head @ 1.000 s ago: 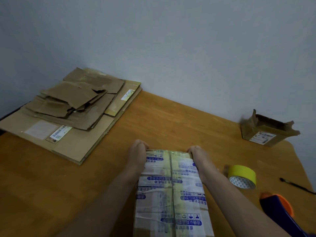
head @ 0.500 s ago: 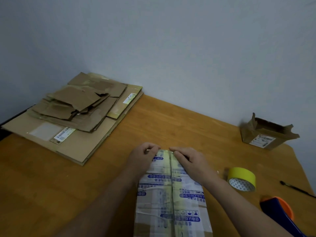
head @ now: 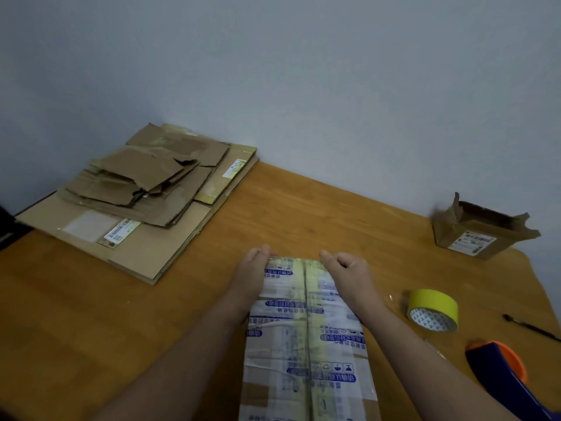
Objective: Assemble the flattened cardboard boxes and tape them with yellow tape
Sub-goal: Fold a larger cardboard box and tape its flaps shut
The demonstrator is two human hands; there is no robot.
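Note:
A cardboard box [head: 306, 329] wrapped in printed white and blue tape stands in front of me, its closed top flaps meeting along a centre seam. My left hand [head: 253, 270] presses on the far left corner of the top. My right hand [head: 349, 275] rests on the far right corner with the fingers curled in. A roll of yellow tape [head: 432, 309] lies on the wooden table [head: 303, 214] to the right of the box. A stack of flattened cardboard boxes [head: 136, 192] sits at the back left.
A small open cardboard box [head: 482, 230] with torn flaps stands at the back right by the wall. A blue and orange tape dispenser [head: 501, 378] lies at the lower right. A black pen [head: 531, 326] lies near the right edge.
Both hands slid from the box's far side corners to the middle of the top seam, then apart again toward the far corners. The box stayed in place.

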